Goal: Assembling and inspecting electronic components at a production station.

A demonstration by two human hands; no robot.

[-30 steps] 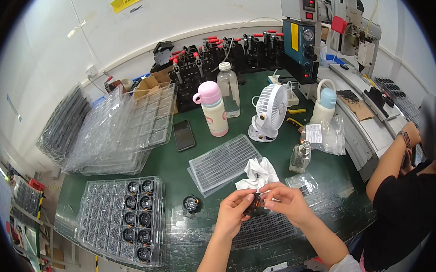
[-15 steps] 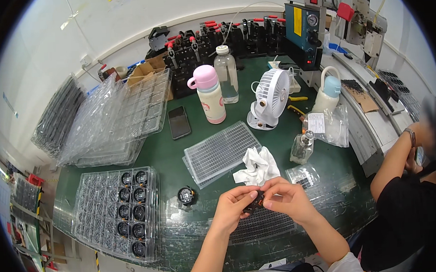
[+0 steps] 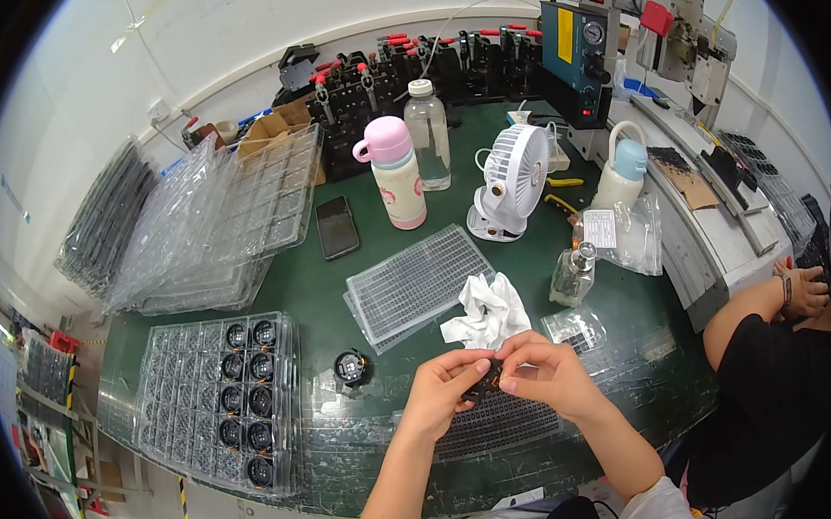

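Note:
Between my two hands is a small black round part (image 3: 483,385) with a bit of orange on it, mostly covered by my fingers. My left hand (image 3: 446,387) grips it from the left, thumb on top. The fingers of my right hand (image 3: 546,373) pinch at its right side. Under my hands lies a sheet of small dark pieces (image 3: 500,429). A similar black round part (image 3: 351,367) sits alone on the green table to the left. Farther left, a clear compartment tray (image 3: 218,406) has several such black parts in its right-hand columns.
Crumpled white tissue (image 3: 486,312), a dotted sheet (image 3: 421,283), and a glass bottle (image 3: 573,275) lie beyond my hands. Behind them stand a white fan (image 3: 515,184), a pink-lidded flask (image 3: 397,181) and a phone (image 3: 338,228). Clear trays (image 3: 206,214) pile up left; a co-worker's arm (image 3: 748,322) is at right.
My hands stay at nearly the same spot, still holding the black part. The whole view has shifted slightly. At right, the co-worker's hand has come into clearer view.

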